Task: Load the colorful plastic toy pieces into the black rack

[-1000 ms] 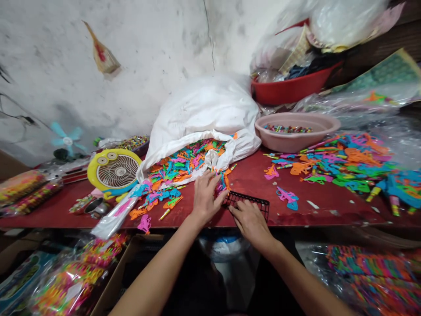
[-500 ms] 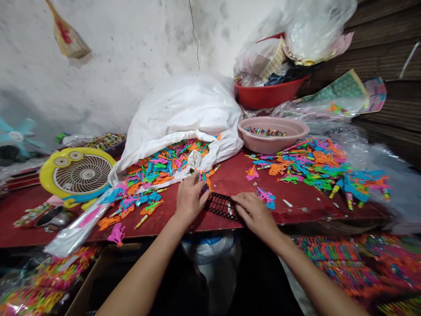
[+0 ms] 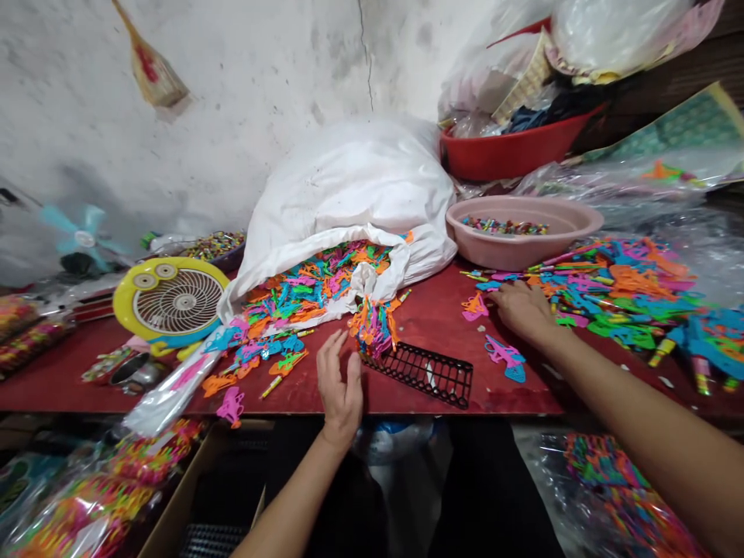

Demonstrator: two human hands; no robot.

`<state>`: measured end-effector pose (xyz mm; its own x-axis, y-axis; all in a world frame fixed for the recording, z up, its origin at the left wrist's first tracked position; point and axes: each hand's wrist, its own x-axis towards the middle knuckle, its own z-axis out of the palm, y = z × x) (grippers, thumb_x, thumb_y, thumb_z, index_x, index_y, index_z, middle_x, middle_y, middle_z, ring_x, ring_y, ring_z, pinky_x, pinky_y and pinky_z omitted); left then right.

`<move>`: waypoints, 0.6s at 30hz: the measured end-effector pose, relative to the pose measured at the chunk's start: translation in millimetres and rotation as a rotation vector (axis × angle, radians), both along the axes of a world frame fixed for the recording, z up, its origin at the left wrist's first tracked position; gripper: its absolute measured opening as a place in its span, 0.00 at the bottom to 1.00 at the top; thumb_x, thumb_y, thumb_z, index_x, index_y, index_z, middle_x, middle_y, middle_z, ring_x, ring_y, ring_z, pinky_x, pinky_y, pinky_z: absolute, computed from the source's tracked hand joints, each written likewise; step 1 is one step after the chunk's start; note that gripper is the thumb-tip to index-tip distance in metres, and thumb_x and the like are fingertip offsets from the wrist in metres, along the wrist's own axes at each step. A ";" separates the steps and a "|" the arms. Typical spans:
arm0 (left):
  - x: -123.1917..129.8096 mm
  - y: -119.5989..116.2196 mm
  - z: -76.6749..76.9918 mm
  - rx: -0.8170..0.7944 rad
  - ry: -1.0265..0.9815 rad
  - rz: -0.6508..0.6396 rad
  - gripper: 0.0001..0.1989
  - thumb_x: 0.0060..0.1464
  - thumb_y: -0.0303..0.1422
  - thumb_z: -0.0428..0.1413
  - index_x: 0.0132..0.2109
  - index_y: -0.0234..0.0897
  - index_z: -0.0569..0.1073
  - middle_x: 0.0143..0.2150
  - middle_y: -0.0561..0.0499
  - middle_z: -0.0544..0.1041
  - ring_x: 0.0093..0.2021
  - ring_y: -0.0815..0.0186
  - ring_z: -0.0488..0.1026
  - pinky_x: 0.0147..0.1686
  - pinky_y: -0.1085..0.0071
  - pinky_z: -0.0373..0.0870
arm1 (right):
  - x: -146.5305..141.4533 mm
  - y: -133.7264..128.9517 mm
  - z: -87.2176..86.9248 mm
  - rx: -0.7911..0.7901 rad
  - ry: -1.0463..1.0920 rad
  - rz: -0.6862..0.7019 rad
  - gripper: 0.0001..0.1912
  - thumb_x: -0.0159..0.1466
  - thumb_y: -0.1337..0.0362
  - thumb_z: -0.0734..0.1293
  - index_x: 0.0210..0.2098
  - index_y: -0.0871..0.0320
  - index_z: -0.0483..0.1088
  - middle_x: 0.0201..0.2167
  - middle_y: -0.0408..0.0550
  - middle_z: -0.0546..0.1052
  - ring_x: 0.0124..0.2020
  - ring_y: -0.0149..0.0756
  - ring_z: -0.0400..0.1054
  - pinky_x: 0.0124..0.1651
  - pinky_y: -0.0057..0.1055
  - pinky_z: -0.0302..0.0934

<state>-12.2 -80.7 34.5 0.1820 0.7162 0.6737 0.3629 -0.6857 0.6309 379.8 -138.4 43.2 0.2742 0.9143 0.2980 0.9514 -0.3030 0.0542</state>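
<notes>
A black plastic grid rack [image 3: 433, 376] lies on the red table. Bright plastic pieces [image 3: 375, 329] stand bunched upright at its left end. Beside that end, my left hand [image 3: 340, 384] is open and empty, its fingers extended and thumb apart. My right hand [image 3: 523, 311] is stretched to the right, at the near-left edge of a heap of coloured plastic pieces [image 3: 633, 283]. Its fingers look loosely spread; whether the tips touch a piece is hidden. A pink-and-blue piece [image 3: 505, 356] lies just in front of it.
A large white sack [image 3: 354, 178] spills more coloured pieces. A pink basin [image 3: 523, 244] holds small bits, with a red basin [image 3: 517, 147] behind. A yellow fan [image 3: 174, 302] stands left. Bagged pieces [image 3: 87, 496] and an open carton [image 3: 180, 496] are below the table edge.
Both hands have come off the black rack. My right hand has moved right and away to the heap; my left hand has drawn back slightly. The view has shifted.
</notes>
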 end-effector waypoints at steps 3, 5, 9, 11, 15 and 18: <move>-5.8 -8.6 -23.1 -0.146 -0.037 -0.017 0.16 0.65 0.37 0.50 0.58 0.40 0.67 0.56 0.42 0.69 0.57 0.59 0.68 0.59 0.56 0.65 | -3.4 -2.3 3.2 0.012 -0.011 0.064 0.15 0.66 0.74 0.61 0.40 0.60 0.79 0.36 0.56 0.75 0.40 0.38 0.58 0.40 0.39 0.42; -5.3 -17.3 -31.7 -0.217 -0.083 -0.036 0.14 0.64 0.37 0.51 0.55 0.39 0.69 0.51 0.43 0.71 0.52 0.60 0.70 0.54 0.59 0.69 | -8.7 -7.2 8.5 0.055 -0.062 0.098 0.14 0.68 0.71 0.61 0.39 0.61 0.79 0.35 0.55 0.73 0.38 0.37 0.57 0.39 0.39 0.41; 4.5 -42.2 -32.0 -0.308 -0.111 -0.071 0.10 0.63 0.37 0.52 0.47 0.37 0.73 0.41 0.47 0.72 0.40 0.64 0.71 0.42 0.66 0.70 | -34.6 -23.3 19.7 0.235 -0.159 0.103 0.15 0.71 0.61 0.60 0.39 0.60 0.78 0.32 0.52 0.70 0.35 0.36 0.58 0.36 0.35 0.44; 12.1 -56.1 -27.2 -0.375 -0.069 -0.169 0.11 0.63 0.37 0.51 0.44 0.37 0.75 0.38 0.47 0.74 0.37 0.64 0.71 0.40 0.66 0.68 | -58.7 -35.7 20.8 0.362 -0.134 0.127 0.16 0.71 0.59 0.60 0.43 0.59 0.77 0.32 0.51 0.71 0.33 0.36 0.60 0.35 0.33 0.48; 29.8 -79.3 -13.5 -0.675 -0.120 -0.484 0.18 0.64 0.42 0.50 0.47 0.35 0.78 0.33 0.48 0.76 0.33 0.65 0.71 0.40 0.66 0.67 | -124.4 -68.0 7.4 0.519 -0.017 0.381 0.14 0.70 0.65 0.62 0.52 0.57 0.72 0.38 0.51 0.76 0.36 0.37 0.66 0.39 0.33 0.57; 41.1 -88.1 -1.9 -1.033 -0.330 -0.646 0.24 0.64 0.47 0.47 0.49 0.31 0.76 0.30 0.49 0.74 0.30 0.67 0.69 0.34 0.69 0.65 | -172.1 -89.7 -10.0 0.519 0.083 0.609 0.20 0.67 0.71 0.63 0.58 0.54 0.67 0.40 0.51 0.77 0.40 0.38 0.69 0.43 0.34 0.61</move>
